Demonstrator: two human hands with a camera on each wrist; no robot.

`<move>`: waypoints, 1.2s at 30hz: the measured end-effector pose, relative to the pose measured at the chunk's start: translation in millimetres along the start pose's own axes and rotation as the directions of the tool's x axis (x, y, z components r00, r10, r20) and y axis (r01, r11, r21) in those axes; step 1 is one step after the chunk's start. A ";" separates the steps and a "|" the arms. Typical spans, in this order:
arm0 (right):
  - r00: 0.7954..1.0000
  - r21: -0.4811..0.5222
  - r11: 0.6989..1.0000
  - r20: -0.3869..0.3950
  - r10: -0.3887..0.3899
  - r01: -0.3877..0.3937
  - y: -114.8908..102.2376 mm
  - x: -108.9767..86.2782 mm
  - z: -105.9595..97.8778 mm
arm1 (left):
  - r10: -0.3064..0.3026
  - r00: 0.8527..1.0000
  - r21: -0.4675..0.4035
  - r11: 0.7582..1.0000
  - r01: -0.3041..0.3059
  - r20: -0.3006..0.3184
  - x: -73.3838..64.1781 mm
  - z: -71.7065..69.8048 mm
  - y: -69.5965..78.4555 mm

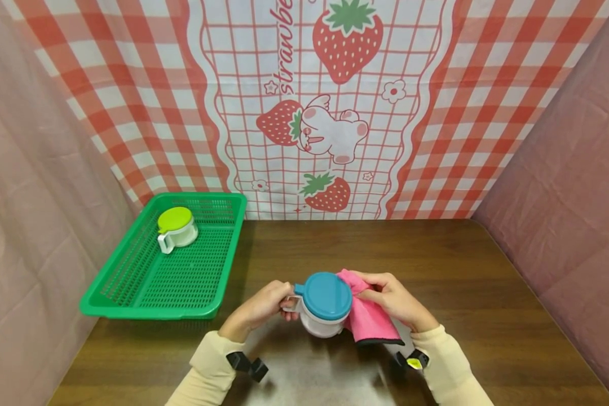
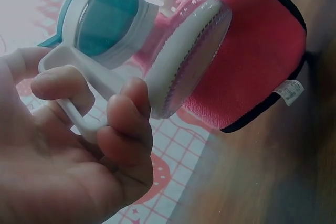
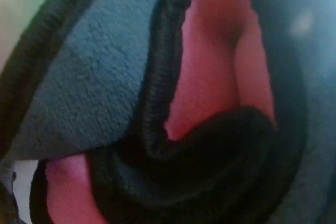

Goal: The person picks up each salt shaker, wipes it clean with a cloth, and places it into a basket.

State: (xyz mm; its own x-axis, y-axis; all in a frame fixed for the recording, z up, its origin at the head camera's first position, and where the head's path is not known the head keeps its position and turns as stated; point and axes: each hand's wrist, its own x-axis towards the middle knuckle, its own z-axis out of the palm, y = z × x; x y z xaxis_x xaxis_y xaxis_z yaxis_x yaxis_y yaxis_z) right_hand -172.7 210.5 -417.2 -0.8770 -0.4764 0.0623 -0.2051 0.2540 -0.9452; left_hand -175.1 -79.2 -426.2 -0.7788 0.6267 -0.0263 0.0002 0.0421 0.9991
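A clear seasoning jar (image 1: 325,324) with a blue lid (image 1: 328,295) and a white handle (image 2: 79,85) is held up over the table. My left hand (image 1: 264,304) grips that handle, its fingers curled through and around it. On the jar's other side my right hand (image 1: 393,296) pinches a pink cloth (image 1: 370,321) with dark edging, pressed to the jar's side. In the left wrist view the cloth shows behind the jar's base, with a small white tag at its edge. Folds of the cloth (image 3: 210,66), pink and grey-blue, fill the right wrist view and hide the right hand there.
A green basket (image 1: 154,313) stands on the left of the wooden table (image 1: 462,270). Inside it, toward the back, sits a similar jar (image 1: 186,235) with a lime-green lid. A strawberry-print curtain (image 1: 335,90) hangs behind the table, with pinkish cloth walls at both sides.
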 end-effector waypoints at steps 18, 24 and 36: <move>0.915 0.108 0.957 0.283 -0.288 0.268 -5.3 13.9 -4.7 | -0.054 0.987 -0.083 0.994 0.067 0.154 -1.4 7.8 7.1; 0.846 0.165 0.936 0.400 -0.352 0.311 -10.1 24.0 -2.8 | -0.062 0.978 -0.061 0.995 0.076 0.201 0.1 13.4 6.2; 0.757 0.013 0.918 0.562 -0.334 0.395 -24.7 38.0 -1.1 | -0.076 0.969 -0.033 0.996 0.086 0.234 0.2 22.0 8.3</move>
State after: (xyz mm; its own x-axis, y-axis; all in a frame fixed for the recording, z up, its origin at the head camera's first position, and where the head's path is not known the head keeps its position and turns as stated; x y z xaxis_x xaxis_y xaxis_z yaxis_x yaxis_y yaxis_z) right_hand -201.4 187.0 -391.2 -0.3513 -0.9183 0.1827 -0.5292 0.0338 -0.8478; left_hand -161.4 -61.6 -418.6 -0.6079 0.7865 -0.1089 -0.0875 0.0700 0.9937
